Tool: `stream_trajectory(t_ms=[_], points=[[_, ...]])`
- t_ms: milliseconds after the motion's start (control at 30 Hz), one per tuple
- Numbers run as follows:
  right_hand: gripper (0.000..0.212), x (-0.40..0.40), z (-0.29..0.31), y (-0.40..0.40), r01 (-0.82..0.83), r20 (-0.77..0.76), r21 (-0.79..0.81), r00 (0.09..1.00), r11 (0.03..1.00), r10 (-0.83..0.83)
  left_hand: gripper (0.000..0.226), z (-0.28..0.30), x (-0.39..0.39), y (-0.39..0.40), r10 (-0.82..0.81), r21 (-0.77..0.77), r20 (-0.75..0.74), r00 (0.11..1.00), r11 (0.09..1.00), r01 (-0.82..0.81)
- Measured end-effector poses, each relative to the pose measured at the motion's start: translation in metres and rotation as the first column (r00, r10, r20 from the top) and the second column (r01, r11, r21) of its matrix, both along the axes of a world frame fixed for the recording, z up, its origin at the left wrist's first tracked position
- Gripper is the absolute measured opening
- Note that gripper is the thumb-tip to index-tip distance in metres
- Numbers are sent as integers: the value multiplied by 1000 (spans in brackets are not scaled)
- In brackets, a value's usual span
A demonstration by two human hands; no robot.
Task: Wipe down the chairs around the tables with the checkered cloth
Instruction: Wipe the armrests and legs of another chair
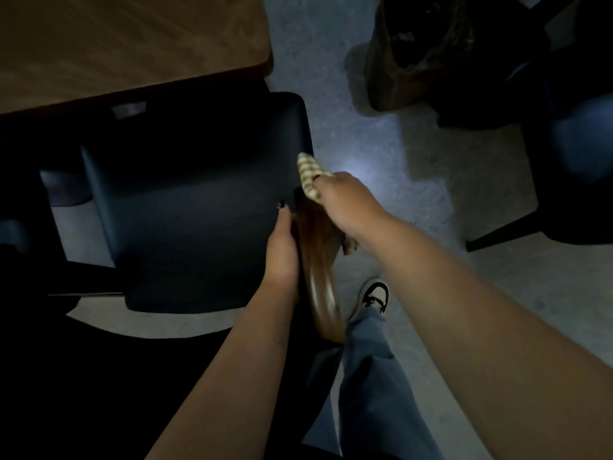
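Seen from above in dim light, with the chair [199, 194] as landmark: dark padded seat, tucked partly under a wooden table [132, 44] at its far left edge. Left of the seat, only dark shapes, too dim to name. At the seat's right edge, a brown wooden armrest [318, 260], curved and running toward the viewer. Left hand [282, 247] laid along the armrest's inner side, fingers wrapped on it, a dark-painted nail showing at the seat's edge. Right hand [345, 200] just right of that, over the armrest's far end, pinching the cloth [310, 174]; checkered folds bunched out past the fingers against the seat's right corner, a small tail hanging below the wrist. Hands close together but not touching, each on opposite sides of the armrest. Below the armrest, a blue trouser leg [371, 376] and a black-and-white shoe [374, 293] on the speckled floor [414, 194]. Far right of the chair, well apart, a bin with a brown bag [414, 54], and beside it a second chair [577, 154] with a blue seat.
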State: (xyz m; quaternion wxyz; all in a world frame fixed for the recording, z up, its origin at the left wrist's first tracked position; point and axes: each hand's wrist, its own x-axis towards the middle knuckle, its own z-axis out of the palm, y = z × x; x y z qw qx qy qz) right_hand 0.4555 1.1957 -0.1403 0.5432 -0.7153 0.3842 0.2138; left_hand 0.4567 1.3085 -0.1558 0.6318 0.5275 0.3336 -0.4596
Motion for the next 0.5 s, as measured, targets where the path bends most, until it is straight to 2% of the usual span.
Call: stream_trajectory(t_ms=[67, 133, 200, 267, 400, 500], points=[[29, -6, -11, -3, 261, 31, 254, 960, 931, -277, 47, -4, 1, -5, -13, -29, 38, 999, 999, 14], [25, -13, -26, 0, 474, -10, 408, 857, 780, -516, 47, -7, 2, -6, -20, -68, 45, 999, 997, 23], [27, -20, -31, 8, 598, -109, 493, 764, 632, -636, 49, -11, 0, -3, -35, -86, 34, 999, 996, 38], [31, -29, -31, 19, 673, -177, 471, 705, 570, -687, 52, -16, -3, 2, -47, -87, 48, 998, 995, 51], [40, -52, -11, 41, 657, -86, 415, 716, 629, -692, 65, -18, -5, 11, -51, -111, 63, 997, 992, 57], [34, -69, 25, 60, 561, -2, 352, 801, 749, -599, 66, -15, -4, 10, -56, -104, 58, 997, 993, 62]])
